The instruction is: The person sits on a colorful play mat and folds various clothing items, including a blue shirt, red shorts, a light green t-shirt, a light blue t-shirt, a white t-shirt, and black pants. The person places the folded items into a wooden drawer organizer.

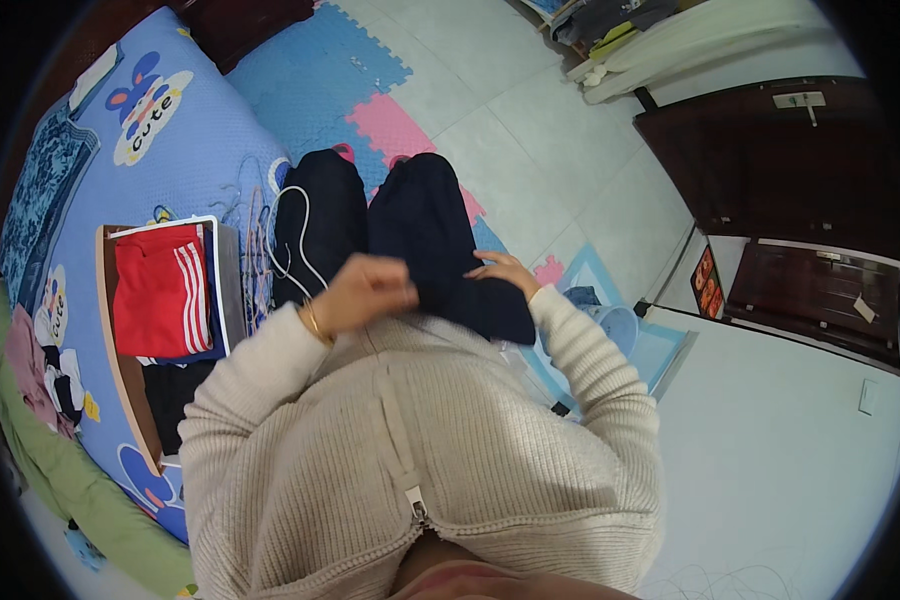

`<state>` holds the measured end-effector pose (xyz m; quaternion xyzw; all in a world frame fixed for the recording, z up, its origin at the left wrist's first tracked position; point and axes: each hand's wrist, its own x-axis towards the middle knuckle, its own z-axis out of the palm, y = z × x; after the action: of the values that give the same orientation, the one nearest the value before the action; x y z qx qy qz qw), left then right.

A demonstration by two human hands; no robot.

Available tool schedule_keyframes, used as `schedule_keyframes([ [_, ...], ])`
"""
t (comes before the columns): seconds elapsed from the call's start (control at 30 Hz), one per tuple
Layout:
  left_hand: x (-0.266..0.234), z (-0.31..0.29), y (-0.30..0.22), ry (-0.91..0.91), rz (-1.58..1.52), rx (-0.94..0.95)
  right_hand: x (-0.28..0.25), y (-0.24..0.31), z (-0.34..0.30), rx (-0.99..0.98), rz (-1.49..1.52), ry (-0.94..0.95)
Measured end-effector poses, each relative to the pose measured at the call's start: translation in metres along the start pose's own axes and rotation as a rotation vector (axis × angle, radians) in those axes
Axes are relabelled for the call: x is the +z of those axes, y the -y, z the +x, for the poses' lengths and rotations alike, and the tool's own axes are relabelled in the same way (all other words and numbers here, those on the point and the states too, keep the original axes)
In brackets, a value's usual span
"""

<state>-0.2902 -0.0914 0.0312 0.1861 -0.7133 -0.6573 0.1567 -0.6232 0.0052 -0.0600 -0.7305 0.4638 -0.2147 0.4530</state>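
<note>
My left hand [370, 293], a bracelet at its wrist, hovers over my lap with its fingers curled in. Motion blurs the fingertips, and I cannot make out what they hold, if anything. A white cord [305, 225] loops over my left knee and runs down to this hand, passing out of sight there. On the outer side of my right thigh, my right hand [500, 272] lies on the dark navy trousers [420, 225] with its fingers stretched apart. Several thin pale and coloured cords [258, 255] hang at the bed's edge, left of my legs.
On the blue patterned bed [195, 115] beside me lies an open drawer-like box [120, 395] with a folded red garment [160, 300] and dark clothes. Blue and pink foam mats [395, 130] cover some tiles. A light-blue bucket [615, 325] stands right, before a dark door [770, 150].
</note>
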Motion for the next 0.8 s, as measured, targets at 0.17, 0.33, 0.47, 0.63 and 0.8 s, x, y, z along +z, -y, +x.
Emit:
schedule_keyframes([
  [0.17, -0.022, 0.039, 0.079, -0.548, -1.207, -0.148, 0.000, 0.020, 0.051, 0.674, 0.847, -0.317],
  [0.33, 0.001, 0.044, 0.103, -0.700, -0.454, -0.484, 0.027, 0.013, 0.050, 0.540, 0.792, -0.443],
  [0.47, 0.007, 0.049, 0.113, -0.714, -0.224, -0.265, 0.030, 0.019, 0.042, 0.569, 0.748, -0.508],
  [0.63, 0.003, 0.071, 0.089, -0.698, 0.013, 0.014, 0.032, 0.020, 0.027, 0.530, 0.707, -0.734],
  [0.8, -0.009, 0.085, 0.106, -0.715, -0.102, -0.020, 0.051, 0.018, 0.046, 0.465, 0.614, -0.993],
])
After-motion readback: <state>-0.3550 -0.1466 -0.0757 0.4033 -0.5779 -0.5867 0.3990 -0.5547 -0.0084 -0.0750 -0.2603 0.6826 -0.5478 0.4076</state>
